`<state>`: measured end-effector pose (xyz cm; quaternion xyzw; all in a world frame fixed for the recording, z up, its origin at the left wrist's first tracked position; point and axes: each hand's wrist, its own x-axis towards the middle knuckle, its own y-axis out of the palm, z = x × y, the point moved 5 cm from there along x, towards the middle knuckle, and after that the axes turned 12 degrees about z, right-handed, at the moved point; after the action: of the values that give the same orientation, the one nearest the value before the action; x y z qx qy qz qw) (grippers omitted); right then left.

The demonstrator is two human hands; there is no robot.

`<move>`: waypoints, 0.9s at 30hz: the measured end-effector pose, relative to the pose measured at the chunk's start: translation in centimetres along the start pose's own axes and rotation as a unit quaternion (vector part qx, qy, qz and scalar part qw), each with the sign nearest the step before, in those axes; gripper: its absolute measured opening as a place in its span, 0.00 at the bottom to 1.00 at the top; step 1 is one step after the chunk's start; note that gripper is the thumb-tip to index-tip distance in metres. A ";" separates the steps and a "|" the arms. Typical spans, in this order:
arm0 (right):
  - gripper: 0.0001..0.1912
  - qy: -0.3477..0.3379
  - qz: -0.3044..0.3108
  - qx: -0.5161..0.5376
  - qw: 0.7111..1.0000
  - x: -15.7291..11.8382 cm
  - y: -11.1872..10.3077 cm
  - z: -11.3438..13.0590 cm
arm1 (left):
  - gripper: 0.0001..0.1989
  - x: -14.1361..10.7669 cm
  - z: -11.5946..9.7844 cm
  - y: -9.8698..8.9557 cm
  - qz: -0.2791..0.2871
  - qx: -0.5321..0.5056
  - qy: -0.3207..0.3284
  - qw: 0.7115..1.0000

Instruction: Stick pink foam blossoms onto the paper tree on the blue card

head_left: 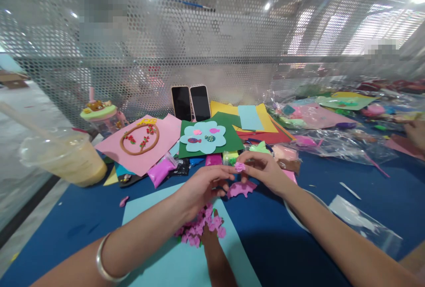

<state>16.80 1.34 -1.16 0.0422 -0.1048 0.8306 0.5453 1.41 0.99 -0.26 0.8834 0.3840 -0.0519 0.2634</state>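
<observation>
Above the table's middle, a small pink clay flower (240, 167) is pinched between the thumb and fingers of my right hand (265, 170). My left hand (207, 185) meets it from the other side, its index fingertip against the flower and its other fingers curled below. Under my left wrist lies a light blue sheet (156, 238) bearing a clay tree with a brown trunk (215, 251) and a crown of pink blossoms (199, 227). My left forearm hides part of that crown. Just beneath my fingers sits a flattened, ragged-edged piece of pink clay (241, 189).
A drink cup (78, 158) stands at the left beside a pink card (109, 145). Two phones (200, 103) lean on the perforated metal panel (239, 44). A clay packet (161, 171) and a green card (232, 143) lie ahead. Another person's hand (416, 134) shows at right.
</observation>
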 end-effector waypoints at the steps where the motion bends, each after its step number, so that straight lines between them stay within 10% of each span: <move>1: 0.12 0.000 0.002 0.000 1.000 0.0 0.0 0.0 | 0.10 0.0 0.0 0.0 -0.003 -0.001 -0.002 1.000; 27: 0.13 0.020 -0.007 0.029 0.999 0.2 -0.1 -0.8 | 0.12 -0.2 -0.2 0.2 0.002 -0.011 -0.010 1.000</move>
<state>16.86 1.73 -1.86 0.0418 -0.0698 0.8302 0.5515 1.41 0.84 0.02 0.8808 0.3797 -0.0559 0.2774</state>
